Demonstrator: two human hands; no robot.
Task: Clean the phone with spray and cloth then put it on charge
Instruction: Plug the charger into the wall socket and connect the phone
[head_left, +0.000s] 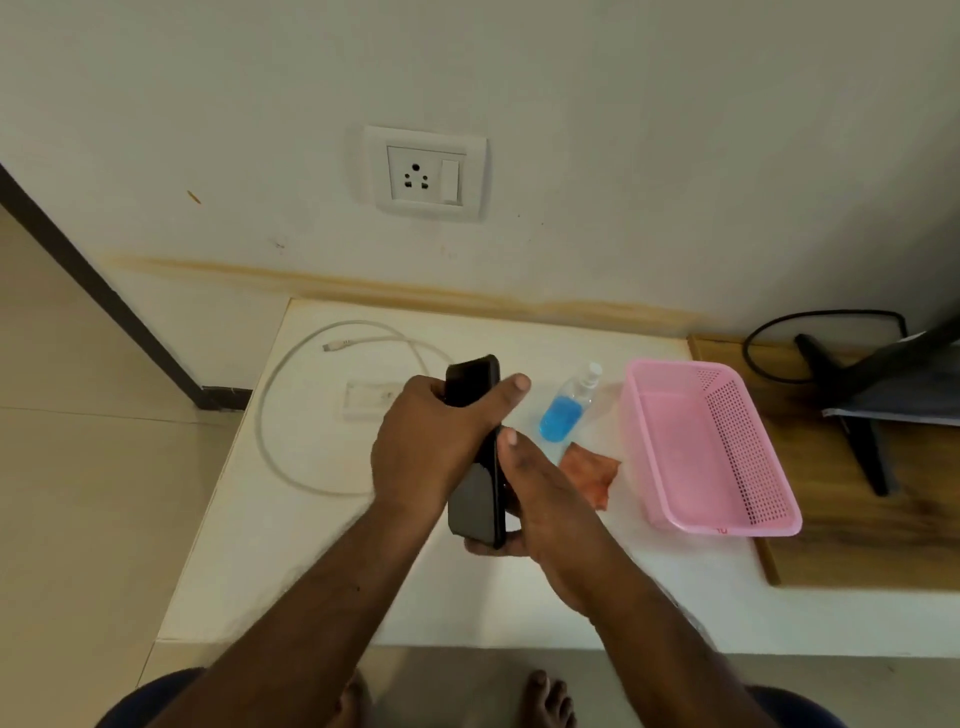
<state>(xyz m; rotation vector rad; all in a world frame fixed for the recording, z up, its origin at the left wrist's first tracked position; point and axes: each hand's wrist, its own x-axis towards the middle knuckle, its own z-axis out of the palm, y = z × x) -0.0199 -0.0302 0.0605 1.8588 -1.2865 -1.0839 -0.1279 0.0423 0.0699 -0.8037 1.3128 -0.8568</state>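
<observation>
Both my hands hold a black phone (475, 501) above the white table (311, 571), turned nearly edge-on and pointing away from me. My left hand (431, 447) wraps its upper part, with the thumb stretched across to the right. My right hand (545, 499) cups the lower part from the right and underneath. A small clear spray bottle (563, 415) of blue liquid lies on the table just right of my hands. An orange cloth (592, 475) lies crumpled beside it. A white charging cable (291, 395) loops on the left, and a white adapter (371, 400) lies partly behind my left hand.
A wall socket (426, 174) with a switch sits on the wall above the table. A pink plastic basket (748, 452) stands at the right. Beyond it lie a wooden board (857, 545), a black stand (862, 441) and a black cord (826, 314). My bare feet show below the table edge.
</observation>
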